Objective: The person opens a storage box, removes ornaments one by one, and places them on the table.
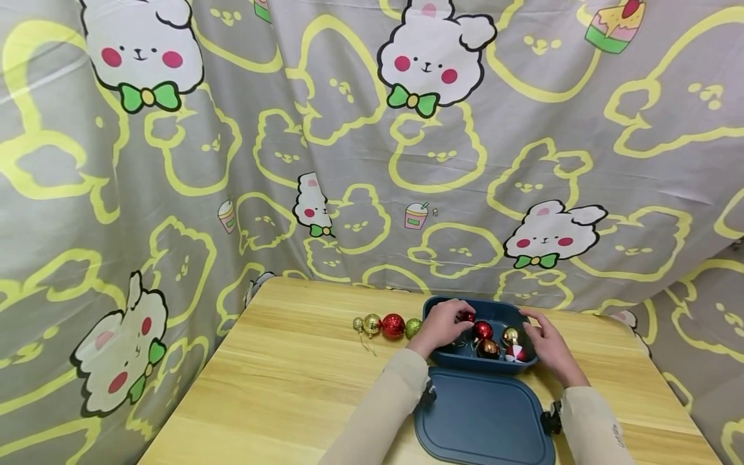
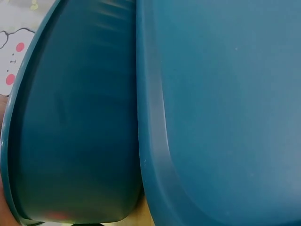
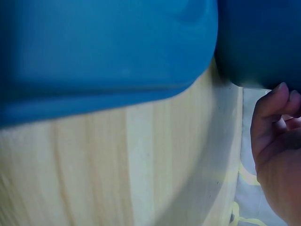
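Observation:
A dark blue box (image 1: pixel 438 305) stands on the wooden table (image 1: pixel 279 374) and holds several baubles: a red one (image 1: pixel 482 330), a gold one (image 1: pixel 511 336), a bronze one (image 1: pixel 488 349) and a red-and-white one (image 1: pixel 515 353). My left hand (image 1: pixel 442 326) reaches into the box's left side, its fingers curled on a red bauble (image 1: pixel 467 316) at the back. My right hand (image 1: pixel 546 342) grips the box's right rim, its curled fingers (image 3: pixel 275 113) beside the box wall (image 3: pixel 258 42). The left wrist view shows only the box wall (image 2: pixel 70 132) and the lid (image 2: pixel 225 94).
The box's flat blue lid (image 1: pixel 482 420) lies on the table in front of it, between my forearms, and fills the top of the right wrist view as the lid (image 3: pixel 103 47). Small gold (image 1: pixel 358 323), gold (image 1: pixel 372 323), red glitter (image 1: pixel 392 325) and green (image 1: pixel 413 327) baubles lie left of the box. A cartoon-rabbit cloth (image 1: pixel 349 161) hangs behind.

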Motion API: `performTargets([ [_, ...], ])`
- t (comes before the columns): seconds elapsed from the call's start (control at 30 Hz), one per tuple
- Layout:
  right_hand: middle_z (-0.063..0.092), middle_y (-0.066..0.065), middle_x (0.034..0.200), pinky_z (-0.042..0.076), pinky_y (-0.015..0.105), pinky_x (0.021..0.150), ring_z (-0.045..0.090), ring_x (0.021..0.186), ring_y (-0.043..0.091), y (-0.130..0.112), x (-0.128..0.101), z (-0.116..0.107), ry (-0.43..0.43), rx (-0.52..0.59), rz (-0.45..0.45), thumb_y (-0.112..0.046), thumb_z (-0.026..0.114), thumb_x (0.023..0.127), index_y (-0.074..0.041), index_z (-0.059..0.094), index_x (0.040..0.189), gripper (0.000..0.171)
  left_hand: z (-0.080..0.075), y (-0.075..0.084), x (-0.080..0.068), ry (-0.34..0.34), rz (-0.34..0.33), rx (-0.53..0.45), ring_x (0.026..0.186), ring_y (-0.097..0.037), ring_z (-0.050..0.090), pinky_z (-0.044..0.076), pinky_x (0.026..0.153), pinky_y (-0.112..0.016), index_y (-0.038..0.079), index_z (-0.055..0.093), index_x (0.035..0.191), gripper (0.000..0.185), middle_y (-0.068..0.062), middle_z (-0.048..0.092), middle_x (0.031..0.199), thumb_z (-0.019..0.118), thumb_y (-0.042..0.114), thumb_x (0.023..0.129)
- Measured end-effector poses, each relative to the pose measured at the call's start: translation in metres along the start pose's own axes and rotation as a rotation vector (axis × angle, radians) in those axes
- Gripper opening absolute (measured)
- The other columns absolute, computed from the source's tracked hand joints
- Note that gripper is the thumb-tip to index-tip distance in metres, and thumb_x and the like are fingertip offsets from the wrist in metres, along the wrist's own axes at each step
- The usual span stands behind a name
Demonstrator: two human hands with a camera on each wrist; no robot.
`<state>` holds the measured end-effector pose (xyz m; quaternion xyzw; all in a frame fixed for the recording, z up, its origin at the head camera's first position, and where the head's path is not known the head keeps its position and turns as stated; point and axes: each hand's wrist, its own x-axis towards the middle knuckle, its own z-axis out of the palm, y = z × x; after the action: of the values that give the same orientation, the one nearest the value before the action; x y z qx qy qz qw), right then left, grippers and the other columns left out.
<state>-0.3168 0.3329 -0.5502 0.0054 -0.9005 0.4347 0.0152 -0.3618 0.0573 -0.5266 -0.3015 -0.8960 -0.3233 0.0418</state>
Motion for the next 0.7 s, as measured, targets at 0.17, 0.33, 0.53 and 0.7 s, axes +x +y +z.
performTargets([
  [0.17, 0.058, 0.016, 0.094, 0.042, 0.028, 0.065, 0.051, 0.084, 0.018, 0.001, 0.000, 0.000, 0.004, 0.000, -0.009, -0.038, 0.035, 0.114, -0.008, 0.036, 0.158, 0.054, -0.004, 0.001, -0.001, 0.038, 0.017, -0.056, 0.095, -0.001, 0.067, 0.054, 0.083, -0.014, 0.019, 0.072, 0.127, 0.028, 0.007, 0.070, 0.114, 0.070, 0.028, 0.100],
  [0.33, 0.059, 0.018, 0.096, 0.043, 0.029, 0.065, 0.052, 0.084, 0.020, 0.001, 0.002, 0.001, -0.002, 0.012, -0.003, -0.038, 0.035, 0.114, -0.008, 0.036, 0.158, 0.054, -0.004, 0.000, -0.002, 0.075, 0.019, -0.101, 0.095, 0.000, 0.067, 0.054, 0.083, -0.013, 0.017, 0.072, 0.128, 0.029, 0.006, 0.070, 0.116, 0.070, 0.028, 0.100],
  [0.53, 0.059, 0.018, 0.096, 0.043, 0.029, 0.065, 0.052, 0.084, 0.020, 0.001, 0.002, 0.001, -0.007, 0.008, -0.004, -0.036, 0.035, 0.114, -0.007, 0.036, 0.158, 0.053, -0.008, -0.002, -0.003, 0.099, 0.014, -0.173, 0.093, 0.000, 0.066, 0.053, 0.082, -0.011, 0.015, 0.072, 0.127, 0.030, 0.004, 0.071, 0.112, 0.071, 0.027, 0.100],
  [0.7, 0.064, 0.029, 0.113, 0.044, 0.028, 0.070, 0.057, 0.097, 0.027, 0.001, 0.000, -0.002, -0.002, -0.016, -0.019, -0.036, 0.034, 0.114, -0.006, 0.036, 0.158, 0.053, -0.013, -0.002, -0.003, 0.122, 0.035, -0.196, 0.092, -0.001, 0.066, 0.054, 0.082, -0.013, 0.014, 0.073, 0.126, 0.029, 0.003, 0.072, 0.111, 0.072, 0.026, 0.099],
])
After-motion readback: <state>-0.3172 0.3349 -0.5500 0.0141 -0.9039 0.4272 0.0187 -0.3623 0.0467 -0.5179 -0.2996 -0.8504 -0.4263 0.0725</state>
